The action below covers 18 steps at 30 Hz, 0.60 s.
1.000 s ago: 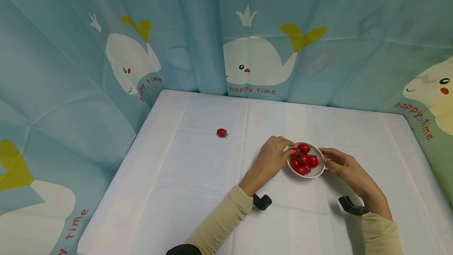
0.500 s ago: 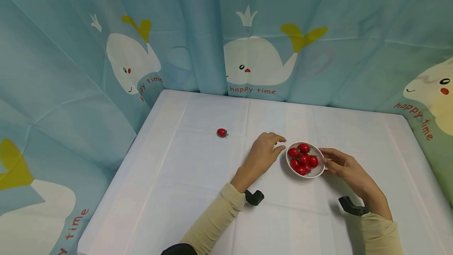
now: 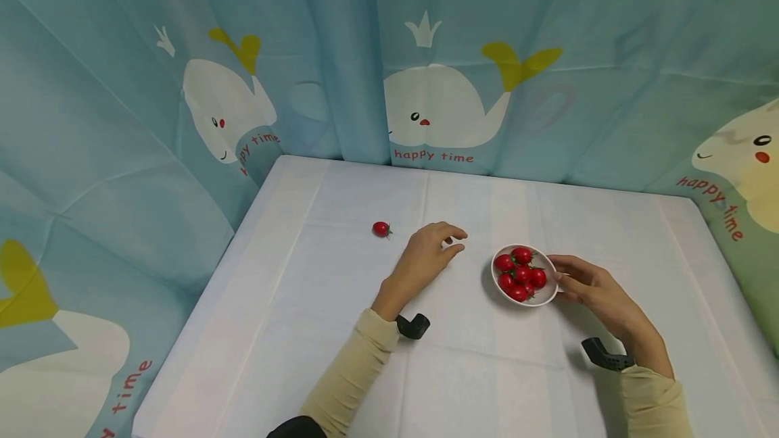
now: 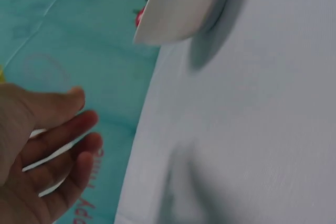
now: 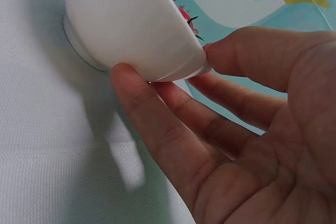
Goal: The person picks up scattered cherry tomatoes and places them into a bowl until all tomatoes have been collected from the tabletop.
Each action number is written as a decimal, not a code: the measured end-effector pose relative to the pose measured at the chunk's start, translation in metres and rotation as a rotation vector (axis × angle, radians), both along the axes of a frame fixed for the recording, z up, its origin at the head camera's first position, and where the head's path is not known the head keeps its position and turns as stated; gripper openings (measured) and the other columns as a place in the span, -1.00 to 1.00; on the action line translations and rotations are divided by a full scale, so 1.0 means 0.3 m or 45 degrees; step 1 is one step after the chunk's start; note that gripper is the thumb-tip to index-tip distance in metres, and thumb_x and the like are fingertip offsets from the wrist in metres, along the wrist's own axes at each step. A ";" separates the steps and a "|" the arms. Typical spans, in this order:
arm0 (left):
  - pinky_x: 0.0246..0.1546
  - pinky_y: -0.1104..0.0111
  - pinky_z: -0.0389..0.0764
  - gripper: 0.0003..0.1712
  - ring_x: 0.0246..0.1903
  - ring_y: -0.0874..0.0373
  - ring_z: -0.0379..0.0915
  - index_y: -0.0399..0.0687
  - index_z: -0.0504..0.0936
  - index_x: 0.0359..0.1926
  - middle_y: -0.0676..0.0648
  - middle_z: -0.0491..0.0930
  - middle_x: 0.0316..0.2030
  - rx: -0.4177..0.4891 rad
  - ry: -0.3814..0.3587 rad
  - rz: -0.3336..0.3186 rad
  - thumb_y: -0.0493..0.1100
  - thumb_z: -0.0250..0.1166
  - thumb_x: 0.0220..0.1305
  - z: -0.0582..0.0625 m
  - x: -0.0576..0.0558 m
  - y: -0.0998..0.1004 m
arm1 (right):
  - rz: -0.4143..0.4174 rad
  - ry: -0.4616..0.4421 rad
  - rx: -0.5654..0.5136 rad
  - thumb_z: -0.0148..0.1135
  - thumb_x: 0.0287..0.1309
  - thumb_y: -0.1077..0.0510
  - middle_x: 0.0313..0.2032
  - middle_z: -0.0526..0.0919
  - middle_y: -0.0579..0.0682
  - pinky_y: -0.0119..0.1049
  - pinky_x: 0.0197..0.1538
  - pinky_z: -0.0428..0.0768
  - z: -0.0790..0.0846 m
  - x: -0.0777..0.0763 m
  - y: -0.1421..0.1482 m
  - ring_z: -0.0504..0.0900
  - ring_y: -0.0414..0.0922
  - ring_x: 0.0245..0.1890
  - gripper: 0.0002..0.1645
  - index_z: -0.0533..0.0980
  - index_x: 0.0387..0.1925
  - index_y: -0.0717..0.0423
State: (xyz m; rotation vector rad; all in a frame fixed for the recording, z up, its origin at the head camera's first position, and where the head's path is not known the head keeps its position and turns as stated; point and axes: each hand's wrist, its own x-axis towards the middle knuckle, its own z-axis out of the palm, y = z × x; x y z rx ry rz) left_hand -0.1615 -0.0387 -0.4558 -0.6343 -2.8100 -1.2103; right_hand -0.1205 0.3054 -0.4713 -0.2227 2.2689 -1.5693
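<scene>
A small white bowl [image 3: 550, 294] with several cherry tomatoes [image 3: 521, 274] in it stands upright on the white tabletop. My right hand [image 3: 599, 293] holds the bowl at its right side. In the right wrist view, the thumb [image 5: 252, 51] is at the rim while the fingers [image 5: 152, 108] support the outer wall from below. My left hand [image 3: 420, 259] hovers to the left of the bowl, apart from it, fingers loosely bent and nothing between them. One loose cherry tomato [image 3: 381, 229] with a green stem lies on the table, left of that hand.
The white cloth-covered table [image 3: 341, 289] meets a blue curtain [image 3: 328, 53] printed with whales along its back and left edges. Dark wrist mounts [image 3: 414, 326] are strapped on both forearms.
My left hand has let go of a tomato in the bowl and drawn away to the left, toward the loose tomato. The right hand and the bowl have stayed in place.
</scene>
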 end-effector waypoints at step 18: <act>0.00 0.28 0.63 -0.63 0.05 -0.01 0.62 0.03 0.70 0.17 -0.03 0.73 0.07 0.251 -0.105 -0.081 -0.16 0.44 0.36 0.016 -0.068 -0.245 | -0.014 -0.018 0.059 0.08 0.58 0.01 0.07 0.54 -0.47 -0.49 0.03 0.68 0.002 0.003 0.000 0.59 -0.53 0.03 -0.31 0.23 0.48 0.36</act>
